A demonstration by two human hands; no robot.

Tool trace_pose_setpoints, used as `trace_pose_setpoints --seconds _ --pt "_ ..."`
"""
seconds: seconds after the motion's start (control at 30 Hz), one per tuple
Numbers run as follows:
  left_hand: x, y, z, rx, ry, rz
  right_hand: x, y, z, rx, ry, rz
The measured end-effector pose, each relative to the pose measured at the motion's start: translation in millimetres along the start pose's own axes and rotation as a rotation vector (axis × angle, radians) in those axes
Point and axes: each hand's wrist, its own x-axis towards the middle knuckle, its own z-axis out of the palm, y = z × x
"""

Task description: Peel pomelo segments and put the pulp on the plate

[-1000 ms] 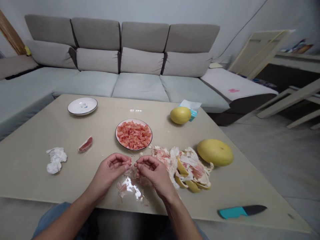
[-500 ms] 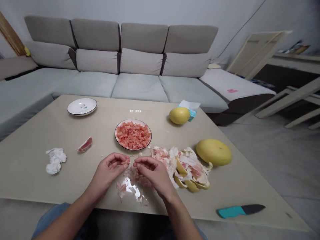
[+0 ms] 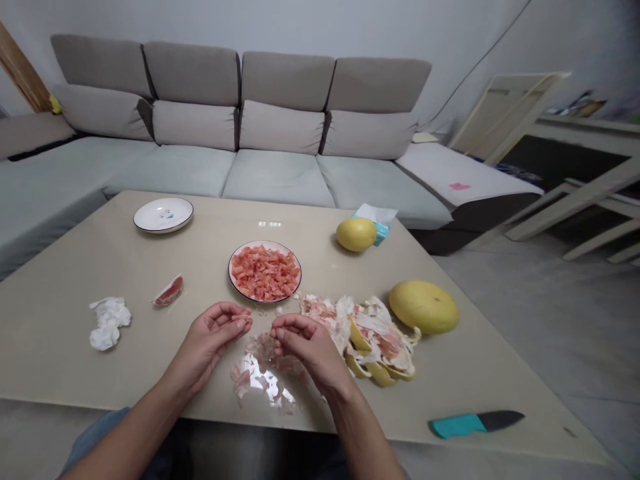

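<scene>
My left hand and my right hand hover over the near edge of a beige table, a short gap between them. Both have their fingers curled into a pinch. Under my right fingertips sits a pale pink piece of pomelo flesh. What my left fingers pinch is too small to make out. Thin membrane scraps lie on the table below the hands. Just beyond them stands a plate heaped with pink pomelo pieces.
A pile of peel and pith lies right of my right hand, a large yellow pomelo beyond it. Farther off are a smaller pomelo, a pomelo wedge, crumpled tissue, a bare white plate and a teal-handled knife.
My hands, pinched together on one piece before, have drawn slightly apart; the left has moved left. The view has shifted a little.
</scene>
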Motion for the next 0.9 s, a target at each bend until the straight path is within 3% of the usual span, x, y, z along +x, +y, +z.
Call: trace_pose_setpoints --seconds 0.17,0.3,0.4,0.6,0.7,0.77,0.9 --pt "0 1 1.7 0.069 -0.02 0.016 31 -5 -6 -0.485 0.168 -0.367" --pt "-1 -1 5.5 0.125 -0.073 0.004 66 -11 -7 -0.608 0.222 -0.513" --pt "-1 -2 5.9 0.147 -0.067 0.025 76 -9 -11 -0.665 0.225 -0.569" --pt "1 -6 3.3 0.207 -0.025 0.132 48 -12 -6 -0.68 0.327 -0.532" --pt "1 -10 3.8 0.251 -0.014 0.25 22 -14 9 -0.638 0.249 -0.441" --pt "0 -13 4.6 0.302 -0.031 0.35 8 -12 20 -0.546 0.16 -0.3" --pt "-3 -17 5.0 0.435 -0.047 0.492 -5 -10 29 -0.451 0.104 -0.225"
